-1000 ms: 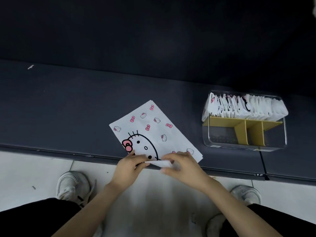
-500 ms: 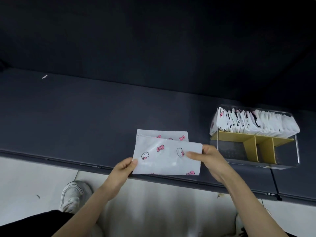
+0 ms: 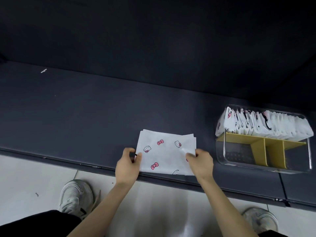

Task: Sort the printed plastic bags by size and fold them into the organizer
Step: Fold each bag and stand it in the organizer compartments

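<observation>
A white plastic bag (image 3: 166, 151) printed with pink bows and cat faces lies folded in half at the near edge of the dark table (image 3: 85, 117). My left hand (image 3: 127, 165) pinches its left edge and my right hand (image 3: 200, 162) pinches its right edge. To the right stands a clear organizer (image 3: 263, 161) with yellow dividers. Its back compartment holds several folded printed bags (image 3: 266, 124) standing upright; the front compartments look empty.
A dark wall rises behind the table. A small white scrap (image 3: 43, 71) lies at the far left of the tabletop. Below the table edge are a pale tiled floor and my two white shoes (image 3: 75, 195).
The bag went from lying flat with the large print showing to folded over on itself. Both hands moved from its near corner to its left and right edges.
</observation>
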Motion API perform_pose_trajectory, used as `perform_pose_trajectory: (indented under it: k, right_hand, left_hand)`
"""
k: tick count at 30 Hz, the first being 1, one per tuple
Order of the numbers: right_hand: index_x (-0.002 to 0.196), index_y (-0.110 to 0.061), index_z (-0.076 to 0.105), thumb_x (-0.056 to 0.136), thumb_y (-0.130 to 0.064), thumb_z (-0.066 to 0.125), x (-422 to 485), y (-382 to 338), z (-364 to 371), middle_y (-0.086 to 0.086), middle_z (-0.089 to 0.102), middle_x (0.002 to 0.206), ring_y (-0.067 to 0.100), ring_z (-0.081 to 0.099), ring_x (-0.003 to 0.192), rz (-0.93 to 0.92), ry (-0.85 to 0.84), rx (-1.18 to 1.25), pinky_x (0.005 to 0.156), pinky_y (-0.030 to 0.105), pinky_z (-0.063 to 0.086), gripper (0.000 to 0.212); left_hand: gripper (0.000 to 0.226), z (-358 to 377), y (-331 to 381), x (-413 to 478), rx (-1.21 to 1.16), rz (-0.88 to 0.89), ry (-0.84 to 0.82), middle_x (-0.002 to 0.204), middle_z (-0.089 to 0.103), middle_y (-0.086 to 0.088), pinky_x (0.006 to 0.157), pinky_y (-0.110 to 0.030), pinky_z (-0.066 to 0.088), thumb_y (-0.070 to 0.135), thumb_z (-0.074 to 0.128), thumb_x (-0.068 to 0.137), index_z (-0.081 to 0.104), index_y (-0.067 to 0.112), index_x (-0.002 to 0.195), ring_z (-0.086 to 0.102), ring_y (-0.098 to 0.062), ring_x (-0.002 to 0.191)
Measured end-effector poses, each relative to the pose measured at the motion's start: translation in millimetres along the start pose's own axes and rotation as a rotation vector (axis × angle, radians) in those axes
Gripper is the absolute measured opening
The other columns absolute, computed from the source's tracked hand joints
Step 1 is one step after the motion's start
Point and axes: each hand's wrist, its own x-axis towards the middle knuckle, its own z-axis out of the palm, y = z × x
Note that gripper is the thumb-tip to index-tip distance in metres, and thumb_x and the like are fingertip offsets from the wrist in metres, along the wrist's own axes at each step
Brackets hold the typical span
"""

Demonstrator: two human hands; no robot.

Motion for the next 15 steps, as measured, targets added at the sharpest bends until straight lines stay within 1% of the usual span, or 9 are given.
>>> perform_pose_trajectory:
  k: [3,6,8,9,10,11,12,13,15]
  right_hand:
    - [0.059,-0.011,0.027,0.081,-0.007,0.054,-4,5,4,0.003,0.027,0.054,0.018,0.023,0.052,-0.055,0.062,-0.063,0.05,0.03,0.023,0.035]
    - [0.058,-0.013,0.023,0.084,-0.008,0.053,-5,5,7,0.001,0.025,0.054,0.017,0.023,0.05,-0.064,0.074,-0.098,0.049,0.031,0.024,0.041]
    - [0.058,-0.013,0.021,0.084,-0.007,0.053,-5,4,7,0.001,0.023,0.053,0.016,0.021,0.05,-0.066,0.067,-0.098,0.048,0.03,0.022,0.042]
    - [0.058,-0.013,0.02,0.084,-0.006,0.053,-6,3,7,0.001,0.022,0.053,0.016,0.019,0.05,-0.068,0.067,-0.1,0.048,0.03,0.021,0.042]
    - [0.058,-0.013,0.02,0.084,-0.006,0.052,-6,3,7,0.0,0.021,0.053,0.016,0.018,0.05,-0.072,0.07,-0.104,0.048,0.03,0.02,0.043]
    - [0.058,-0.013,0.019,0.084,-0.005,0.052,-7,3,7,0.0,0.021,0.053,0.016,0.018,0.05,-0.076,0.073,-0.107,0.047,0.029,0.02,0.043]
    - [0.058,-0.013,0.018,0.084,-0.005,0.052,-8,3,7,0.0,0.02,0.053,0.015,0.017,0.049,-0.076,0.077,-0.111,0.047,0.029,0.019,0.043]
    - [0.058,-0.013,0.018,0.084,-0.004,0.052,-9,3,7,0.0,0.02,0.053,0.015,0.017,0.049,-0.082,0.08,-0.11,0.046,0.029,0.018,0.043]
    - [0.059,-0.013,0.019,0.084,-0.003,0.051,-9,4,8,0.0,0.02,0.054,0.014,0.017,0.049,-0.089,0.075,-0.122,0.045,0.028,0.017,0.042]
  left_hand:
    - [0.026,4,6,-2,0.056,-0.007,0.05,0.069,0.056,0.01,0.059,-0.027,0.034,0.027,0.057,0.093,0.051,0.012,0.113,0.053,-0.015,0.067]
    - [0.03,4,13,-2,0.22,0.029,0.054,0.073,0.059,0.005,0.058,-0.028,0.033,0.028,0.055,0.094,0.049,0.011,0.118,0.054,-0.021,0.068]
    - [0.029,4,13,-1,0.446,0.207,0.13,0.074,0.06,-0.004,0.052,-0.028,0.033,0.022,0.066,0.087,0.055,0.008,0.11,0.055,-0.027,0.059]
    - [0.031,6,9,0,0.572,0.333,0.178,0.072,0.058,-0.009,0.048,-0.028,0.034,0.017,0.075,0.078,0.059,0.005,0.102,0.053,-0.029,0.052]
    - [0.034,7,7,1,0.671,0.433,0.223,0.074,0.057,-0.014,0.048,-0.031,0.038,0.012,0.08,0.069,0.061,0.003,0.096,0.053,-0.031,0.052]
    - [0.039,10,5,2,0.726,0.517,0.24,0.08,0.058,-0.017,0.056,-0.039,0.046,0.007,0.081,0.062,0.062,0.002,0.096,0.055,-0.034,0.061]
    - [0.047,14,3,4,0.752,0.605,0.221,0.091,0.059,-0.019,0.071,-0.047,0.051,0.001,0.079,0.057,0.062,0.003,0.1,0.057,-0.037,0.076]
    - [0.057,17,1,6,0.767,0.707,0.166,0.103,0.059,-0.02,0.086,-0.052,0.05,-0.007,0.075,0.05,0.062,0.003,0.105,0.055,-0.038,0.091]
    - [0.077,23,-7,7,0.808,0.862,0.017,0.12,0.058,-0.019,0.101,-0.049,0.043,-0.017,0.068,0.039,0.063,0.002,0.114,0.052,-0.038,0.113]
